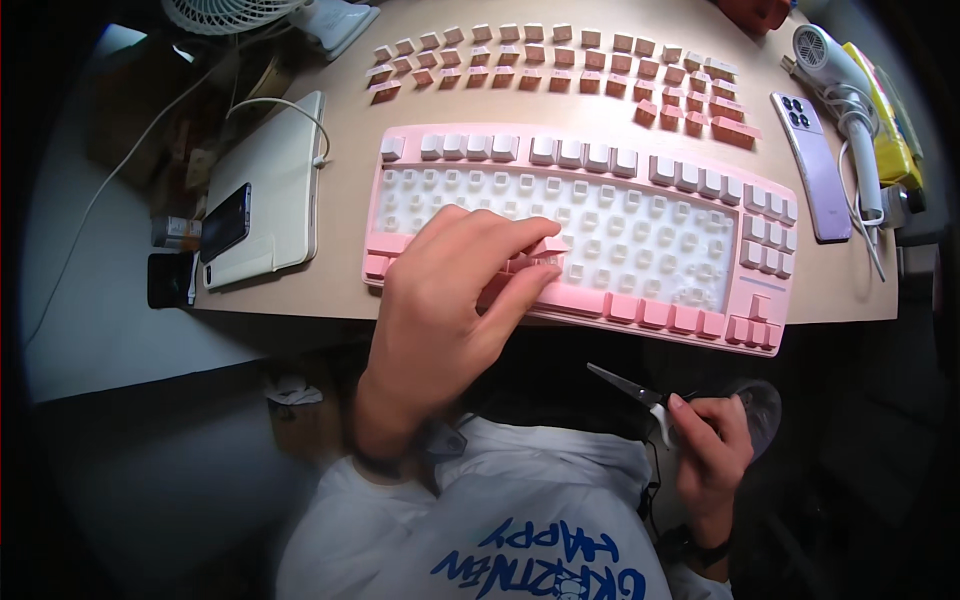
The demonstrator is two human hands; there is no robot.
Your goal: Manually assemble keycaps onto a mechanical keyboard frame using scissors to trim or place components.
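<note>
A pink mechanical keyboard (640, 290) lies near the table's front edge. Its middle rows are bare, with pale switches (590, 222) showing, while white keycaps fill the top row and pink ones the bottom row. Over the lower-middle switches, my left hand (450, 285) pinches a pink keycap (548, 247) between thumb and fingertips. That hand hides the keyboard's lower left part. Below the table edge, my right hand (712, 440) is closed around a tool with a pointed grey blade and white handle (628, 385); its exact kind is unclear.
Loose pink and white keycaps (560, 80) stand in rows behind the keyboard. To the right are a lilac phone (812, 175) and a white hair dryer (850, 110) with its cord. A white tablet-like slab (270, 190) carrying a dark phone (228, 222) lies left; a fan (240, 12) stands behind.
</note>
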